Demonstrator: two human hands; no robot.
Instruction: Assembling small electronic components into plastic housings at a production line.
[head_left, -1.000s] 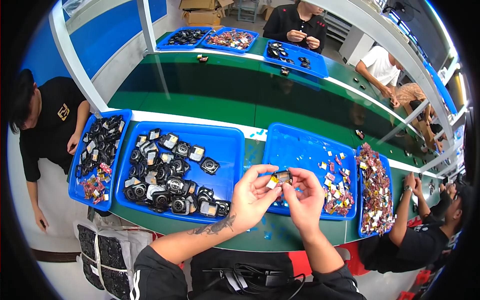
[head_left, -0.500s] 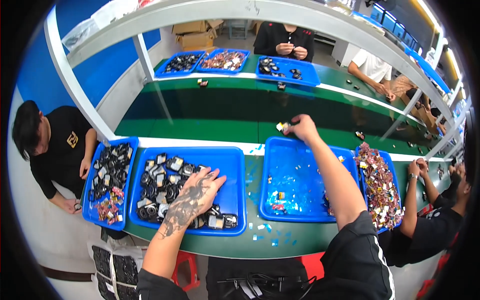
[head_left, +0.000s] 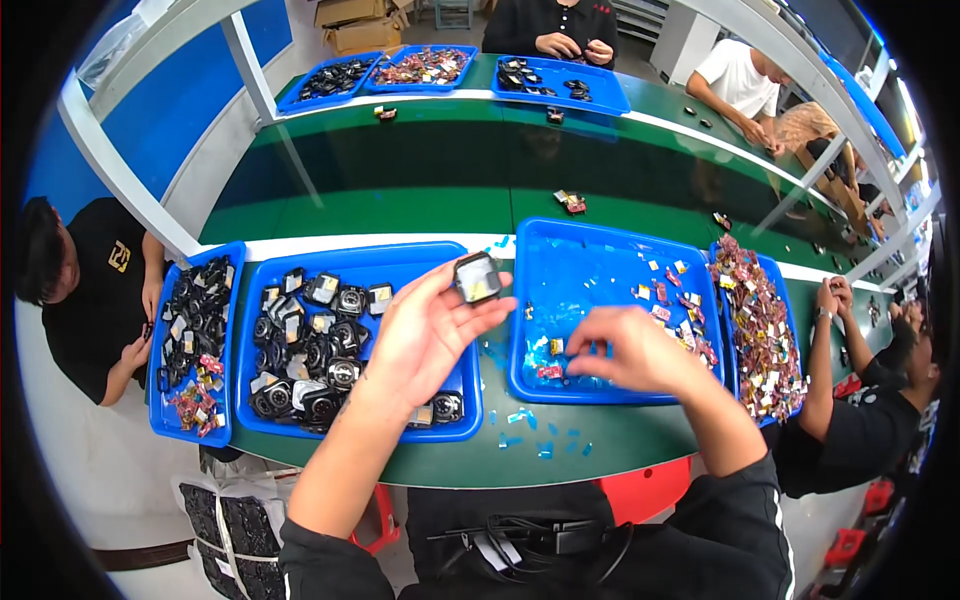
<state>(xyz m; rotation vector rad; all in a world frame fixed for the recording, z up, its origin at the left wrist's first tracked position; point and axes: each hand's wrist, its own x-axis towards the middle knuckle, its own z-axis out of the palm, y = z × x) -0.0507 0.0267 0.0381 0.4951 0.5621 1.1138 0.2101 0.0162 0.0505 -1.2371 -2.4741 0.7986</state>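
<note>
Left hand (head_left: 425, 335): raised over the right end of the middle tray, fingers pinched on a small dark square part (head_left: 477, 277) held at the fingertips, above the gap between two trays.
Right hand (head_left: 635, 350): lowered into the right tray, fingers curled down near small coloured bits (head_left: 550, 370) at the tray's near edge; cannot tell whether anything is pinched.
Hands, relation: well apart, each over a different tray.
Middle tray (head_left: 360, 262): blue, full of dark square parts, mostly in the left and centre; near right corner under the left hand.
Right tray (head_left: 600, 240): blue, mostly bare floor; sparse coloured bits along the right side and near edge.
Far-right tray (head_left: 790, 330): blue, heaped with a pile of small coloured pieces (head_left: 755, 320); touching the right tray's side.
Left tray (head_left: 160, 350): blue, dark parts plus a few red bits at its near end; just beside another person's hand (head_left: 135, 350).
Surface (head_left: 400, 200): green, open band beyond the trays, only a small part (head_left: 570, 202) lying there.
Near edge: narrow green strip between trays and body, scattered blue scraps (head_left: 540, 440) on it.
Open room: gap between middle and right trays narrow; widest free area beyond the trays.
Far side: more blue trays (head_left: 565, 80) with parts, other people working at them.
Right edge: another person's forearm (head_left: 815, 370) beside the far-right tray.
</note>
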